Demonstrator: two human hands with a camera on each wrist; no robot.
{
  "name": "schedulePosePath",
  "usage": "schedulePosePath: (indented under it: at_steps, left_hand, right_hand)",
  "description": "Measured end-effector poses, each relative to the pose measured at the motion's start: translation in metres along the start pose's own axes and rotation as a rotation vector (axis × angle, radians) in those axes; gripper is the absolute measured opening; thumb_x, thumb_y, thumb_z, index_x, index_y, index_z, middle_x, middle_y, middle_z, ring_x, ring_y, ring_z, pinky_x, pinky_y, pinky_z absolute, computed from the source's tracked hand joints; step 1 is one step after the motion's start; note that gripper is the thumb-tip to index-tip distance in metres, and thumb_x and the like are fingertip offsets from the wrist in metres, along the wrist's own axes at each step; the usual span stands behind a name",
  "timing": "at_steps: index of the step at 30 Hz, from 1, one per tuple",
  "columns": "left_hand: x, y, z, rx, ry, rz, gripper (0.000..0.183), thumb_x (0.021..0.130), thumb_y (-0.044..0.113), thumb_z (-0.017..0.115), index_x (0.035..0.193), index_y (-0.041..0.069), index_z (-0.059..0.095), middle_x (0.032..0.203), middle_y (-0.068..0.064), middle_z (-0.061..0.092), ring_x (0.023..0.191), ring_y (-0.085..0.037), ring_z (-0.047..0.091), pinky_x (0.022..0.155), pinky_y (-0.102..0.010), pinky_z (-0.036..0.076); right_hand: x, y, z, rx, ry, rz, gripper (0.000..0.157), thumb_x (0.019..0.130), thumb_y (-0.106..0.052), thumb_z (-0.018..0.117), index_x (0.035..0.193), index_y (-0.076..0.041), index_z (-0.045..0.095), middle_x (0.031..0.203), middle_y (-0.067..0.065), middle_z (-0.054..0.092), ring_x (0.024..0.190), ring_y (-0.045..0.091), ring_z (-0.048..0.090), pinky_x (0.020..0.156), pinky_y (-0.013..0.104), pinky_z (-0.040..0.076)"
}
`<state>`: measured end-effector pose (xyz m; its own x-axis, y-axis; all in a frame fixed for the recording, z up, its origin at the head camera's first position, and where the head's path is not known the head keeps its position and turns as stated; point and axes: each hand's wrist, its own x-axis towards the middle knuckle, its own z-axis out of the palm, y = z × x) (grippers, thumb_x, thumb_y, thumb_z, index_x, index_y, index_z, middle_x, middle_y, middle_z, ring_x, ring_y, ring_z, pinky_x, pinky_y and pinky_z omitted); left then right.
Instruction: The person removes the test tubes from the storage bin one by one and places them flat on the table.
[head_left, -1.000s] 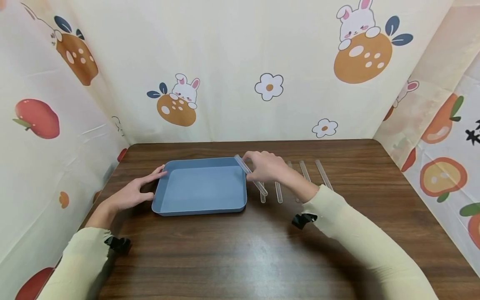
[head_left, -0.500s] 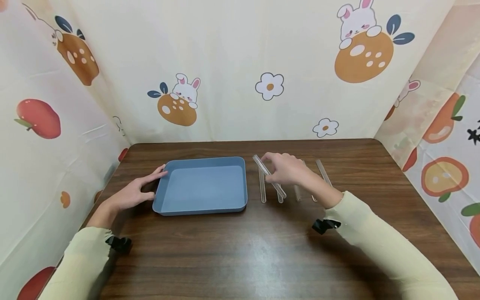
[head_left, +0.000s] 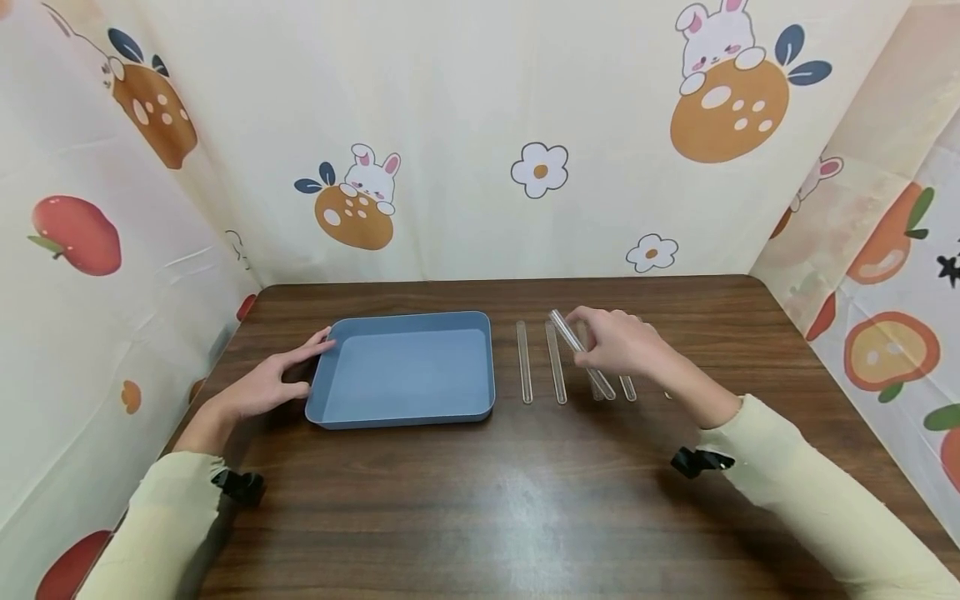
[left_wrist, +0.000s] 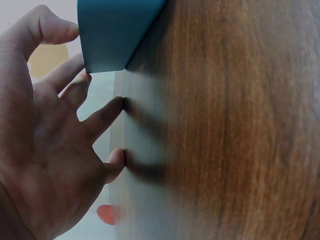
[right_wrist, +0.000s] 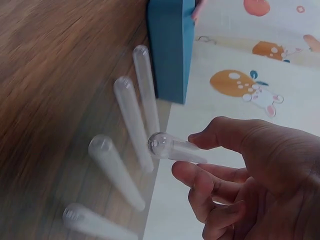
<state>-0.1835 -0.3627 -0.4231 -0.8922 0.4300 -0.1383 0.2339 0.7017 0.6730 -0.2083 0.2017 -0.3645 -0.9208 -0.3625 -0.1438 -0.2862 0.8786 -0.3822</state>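
Note:
A shallow blue tray point(head_left: 397, 371) lies on the table, with my left hand point(head_left: 266, 386) at its left side. In the left wrist view, that hand's fingers are spread, thumb and fingertips touching the tray's corner point(left_wrist: 115, 35) and other fingertips on the tabletop. My right hand point(head_left: 618, 343) pinches a clear test tube point(head_left: 568, 331) between thumb and fingers, its rounded end tilted down toward me. Below and around it several more test tubes point(head_left: 524, 362) lie in a row right of the tray; the right hand partly covers some. The right wrist view shows the held test tube point(right_wrist: 172, 148) above them.
The brown wooden table point(head_left: 480, 500) carries everything. Patterned cloth point(head_left: 465, 142) with rabbits, fruit and flowers stands along the back and both sides. A black wrist camera point(head_left: 240, 487) sits on the left sleeve and another black wrist camera point(head_left: 701, 461) on the right.
My right hand has moved right, away from the tray and along the row, with the pinched test tube; the leftmost tubes now show uncovered. The left hand and tray stay where they were.

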Motion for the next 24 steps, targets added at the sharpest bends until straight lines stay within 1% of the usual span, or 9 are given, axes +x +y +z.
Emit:
schedulePosePath:
  at_steps: [3, 7, 14, 18, 24]
  left_hand:
    - [0.001, -0.001, -0.001, -0.004, -0.003, 0.004, 0.077, 0.103, 0.014, 0.068, 0.175, 0.009, 0.041, 0.190, -0.020, 0.017, 0.170, -0.063, 0.021, 0.123, -0.088, 0.025]
    - [0.001, -0.001, 0.000, -0.015, -0.004, 0.012, 0.076, 0.103, 0.013, 0.068, 0.175, 0.008, 0.041, 0.190, -0.020, 0.016, 0.170, -0.062, 0.019, 0.122, -0.088, 0.025]
    - [0.000, 0.000, 0.001, -0.021, 0.000, 0.006, 0.077, 0.102, 0.011, 0.067, 0.175, 0.009, 0.041, 0.191, -0.018, 0.016, 0.171, -0.061, 0.020, 0.122, -0.083, 0.028]
    - [0.000, 0.000, 0.001, -0.020, 0.001, 0.009, 0.077, 0.102, 0.010, 0.066, 0.175, 0.009, 0.041, 0.191, -0.018, 0.017, 0.171, -0.061, 0.021, 0.122, -0.083, 0.028]
    - [0.000, 0.001, 0.000, -0.022, -0.001, 0.006, 0.077, 0.102, 0.010, 0.066, 0.175, 0.009, 0.040, 0.191, -0.019, 0.016, 0.171, -0.061, 0.021, 0.122, -0.083, 0.028]
  right_hand:
    - [-0.005, 0.012, -0.002, 0.004, 0.004, 0.017, 0.064, 0.092, -0.022, 0.076, 0.153, -0.012, 0.063, 0.087, -0.003, 0.069, 0.074, 0.019, 0.061, 0.060, 0.036, 0.045]
    - [-0.011, 0.027, -0.006, -0.001, 0.010, 0.044, 0.062, 0.093, -0.022, 0.075, 0.153, -0.011, 0.062, 0.088, -0.002, 0.070, 0.074, 0.020, 0.062, 0.060, 0.037, 0.045]
    - [-0.021, 0.054, -0.013, 0.000, 0.014, 0.085, 0.062, 0.093, -0.024, 0.075, 0.152, -0.009, 0.061, 0.090, -0.002, 0.070, 0.081, 0.020, 0.064, 0.063, 0.039, 0.047]
    - [-0.027, 0.069, -0.016, -0.001, 0.015, 0.100, 0.062, 0.095, -0.025, 0.076, 0.153, -0.007, 0.061, 0.094, 0.001, 0.074, 0.079, 0.020, 0.065, 0.062, 0.039, 0.047]
    - [-0.035, 0.090, -0.017, -0.015, 0.009, 0.151, 0.065, 0.096, -0.028, 0.077, 0.155, -0.006, 0.059, 0.092, 0.003, 0.073, 0.079, 0.023, 0.064, 0.062, 0.039, 0.046]
